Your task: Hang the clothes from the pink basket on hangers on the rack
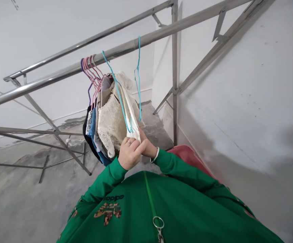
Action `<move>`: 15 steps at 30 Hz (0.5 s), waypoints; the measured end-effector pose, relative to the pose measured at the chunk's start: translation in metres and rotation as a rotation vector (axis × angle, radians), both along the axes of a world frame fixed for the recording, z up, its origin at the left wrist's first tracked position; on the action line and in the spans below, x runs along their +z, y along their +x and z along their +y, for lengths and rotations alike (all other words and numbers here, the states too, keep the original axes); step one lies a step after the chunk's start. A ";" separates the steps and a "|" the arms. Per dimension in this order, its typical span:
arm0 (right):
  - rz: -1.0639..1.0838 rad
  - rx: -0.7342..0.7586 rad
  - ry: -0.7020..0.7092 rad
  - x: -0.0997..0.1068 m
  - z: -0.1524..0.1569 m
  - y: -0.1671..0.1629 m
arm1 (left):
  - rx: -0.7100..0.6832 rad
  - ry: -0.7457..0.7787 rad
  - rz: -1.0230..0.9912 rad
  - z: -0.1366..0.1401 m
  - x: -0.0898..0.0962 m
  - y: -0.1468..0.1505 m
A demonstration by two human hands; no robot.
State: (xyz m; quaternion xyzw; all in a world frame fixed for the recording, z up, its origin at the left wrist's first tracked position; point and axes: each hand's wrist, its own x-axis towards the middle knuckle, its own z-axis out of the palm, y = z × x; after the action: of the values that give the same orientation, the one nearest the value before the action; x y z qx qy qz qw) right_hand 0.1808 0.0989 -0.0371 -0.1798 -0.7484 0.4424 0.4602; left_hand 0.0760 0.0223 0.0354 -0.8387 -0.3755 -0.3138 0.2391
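Observation:
My left hand [129,152] is closed on the lower edge of a white garment [131,109], its fingers curled in front of the cloth. My right hand [148,145] grips the same edge from the right, partly hidden behind the left one. The garment hangs at a light blue wire hanger [119,94] hooked on the front rail. Just left of it is a cream lace top [111,123] on its own hanger. To the right, a second light blue hanger [139,87] hangs with no clothing visible on it.
A metal drying rack [67,72] with two long rails crosses the view. Pink and purple hangers [92,76] carry several garments at the left. A red object [190,158] lies by the right wall, partly behind my sleeve. Folding rack legs [56,135] stand on the grey floor.

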 end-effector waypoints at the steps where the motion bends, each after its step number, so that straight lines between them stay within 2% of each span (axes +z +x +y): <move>1: 0.026 -0.021 -0.015 -0.002 0.002 -0.003 | 0.001 -0.029 -0.058 0.000 0.001 -0.001; 4: 0.103 -0.065 -0.027 -0.002 0.006 -0.005 | 0.094 -0.111 -0.432 -0.003 0.003 -0.008; 7: 0.120 0.032 -0.006 0.004 0.002 -0.002 | 0.161 -0.075 -0.851 -0.006 0.005 -0.012; 9: 0.125 0.085 -0.012 0.007 -0.005 0.003 | 0.155 -0.038 -1.023 -0.008 0.009 -0.013; 12: 0.181 0.045 -0.051 0.012 -0.018 0.013 | 0.115 -0.070 -1.157 -0.010 0.020 -0.019; 15: 0.255 0.052 0.007 0.026 -0.027 0.024 | 0.001 -0.331 -1.076 -0.008 0.036 -0.025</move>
State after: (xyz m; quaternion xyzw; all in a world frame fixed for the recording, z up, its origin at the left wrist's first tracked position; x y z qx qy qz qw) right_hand 0.2053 0.0722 -0.0115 -0.1009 -0.6898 0.4707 0.5407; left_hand 0.0506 0.0142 0.0715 -0.5865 -0.4892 -0.6342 -0.1207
